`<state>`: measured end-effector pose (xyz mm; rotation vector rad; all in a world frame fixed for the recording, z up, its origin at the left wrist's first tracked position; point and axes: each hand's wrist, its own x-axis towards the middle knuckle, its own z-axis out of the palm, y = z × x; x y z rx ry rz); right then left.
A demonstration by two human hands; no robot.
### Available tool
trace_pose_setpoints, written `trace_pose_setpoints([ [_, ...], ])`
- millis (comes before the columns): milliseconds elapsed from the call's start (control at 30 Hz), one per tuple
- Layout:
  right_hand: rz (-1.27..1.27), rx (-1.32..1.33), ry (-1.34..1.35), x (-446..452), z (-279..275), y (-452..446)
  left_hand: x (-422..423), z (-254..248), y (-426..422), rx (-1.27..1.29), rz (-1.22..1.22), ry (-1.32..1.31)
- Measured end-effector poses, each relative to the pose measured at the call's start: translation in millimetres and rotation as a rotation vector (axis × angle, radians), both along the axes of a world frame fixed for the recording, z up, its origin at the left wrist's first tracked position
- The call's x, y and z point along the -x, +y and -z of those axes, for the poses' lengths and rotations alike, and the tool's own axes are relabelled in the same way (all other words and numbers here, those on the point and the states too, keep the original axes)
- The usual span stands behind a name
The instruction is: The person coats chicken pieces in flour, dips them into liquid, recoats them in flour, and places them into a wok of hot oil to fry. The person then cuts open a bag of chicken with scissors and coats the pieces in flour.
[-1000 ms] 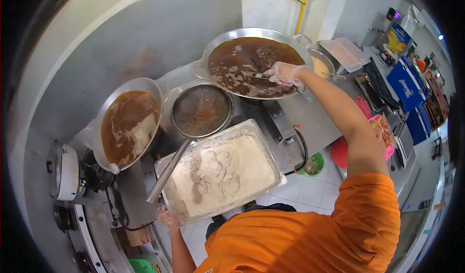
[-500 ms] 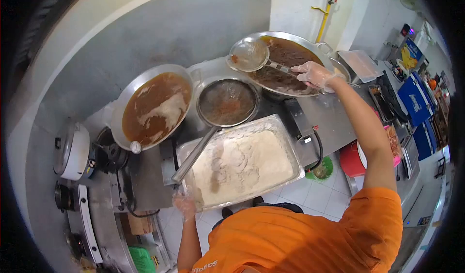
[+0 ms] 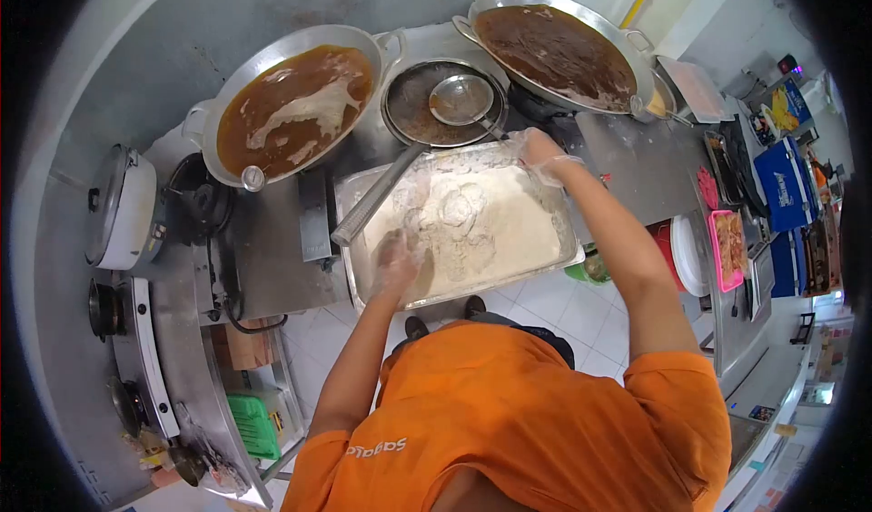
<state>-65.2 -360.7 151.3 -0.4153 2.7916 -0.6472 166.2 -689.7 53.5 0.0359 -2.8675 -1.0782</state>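
My right hand [image 3: 547, 158], in a clear plastic glove, grips the handle of a small mesh strainer [image 3: 461, 100]. The strainer's bowl is over a larger long-handled round strainer [image 3: 409, 123], which has brown crumbs in its mesh; I cannot tell whether the two touch. The larger strainer's thick handle slants across the left edge of a metal tray [image 3: 351, 287] of pale flour [image 3: 509, 230]. Over the left part of the flour is my left hand [image 3: 397, 262], also gloved. Its fingers are blurred, so their pose is unclear. Several lumps show in the flour's middle.
Two wide pans of brown oil stand behind the tray: a left pan [image 3: 207, 139] with pale foam and a right pan [image 3: 643, 76]. A thermometer dial [image 3: 253, 178] is at the left pan's rim. A white lidded pot [image 3: 132, 212] stands far left, a pink tray [image 3: 728, 250] of food at right.
My right hand has brought the small strainer from the right pan to above the larger strainer. My left hand has moved from the tray's near-left corner to over the flour. The view has shifted.
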Motion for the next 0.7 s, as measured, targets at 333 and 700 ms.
trace_pose_setpoints([
  [333,-0.204,0.069,0.384,-85.7,54.8,-49.9,89.5,3.3,95.9,0.521,0.301,-0.118],
  [700,-0.202,0.173,-0.266,-47.6,124.0,-76.2,60.5,1.2,59.0,-0.280,-0.201,-0.375],
])
